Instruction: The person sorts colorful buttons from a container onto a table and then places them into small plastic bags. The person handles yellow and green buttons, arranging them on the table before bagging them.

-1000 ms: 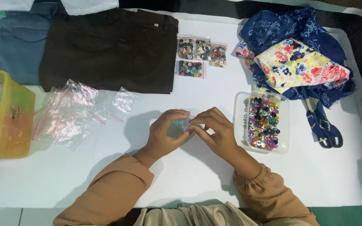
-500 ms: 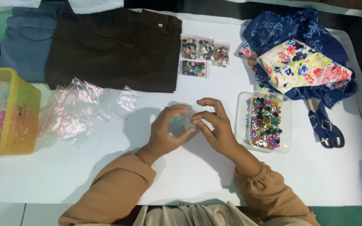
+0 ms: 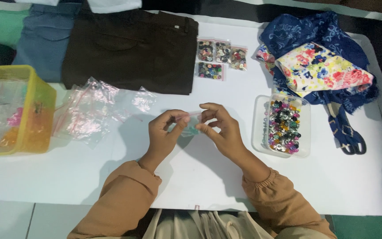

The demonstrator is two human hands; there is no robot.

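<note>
Small bag (image 3: 190,126): clear plastic, held above the white table (image 3: 200,177), between the two hands, near the middle of the view; something bluish-green inside, too small to tell.
Left hand (image 3: 164,135): closed on the left edge of the small bag, thumb and forefinger pinching near the top corner.
Right hand (image 3: 219,128): closed on the right edge of the small bag, fingertips pinching the top strip, other fingers curled below.
Key relation: small bag exactly between both hands, touching both; neither hand nearer than the other.
Long axis of the small bag: top strip running left to right, from one pinch to the other; body of the bag hanging below, toward the person.
Button tray (image 3: 281,126): clear plastic tray full of mixed coloured buttons, just beside the right hand, on its right; well apart from the left hand.
Empty bags (image 3: 93,110): loose pile of clear bags, left of the left hand, near but not touching.
Filled bags (image 3: 221,57): four small bags with buttons, lying flat farther up the table, apart from both hands.
Yellow basket (image 3: 34,110): at the far left edge, holding more plastic.
Folded clothes (image 3: 129,48): dark trousers and others along the top edge.
Floral cloth (image 3: 323,66): bundle at the top right, behind the button tray.
</note>
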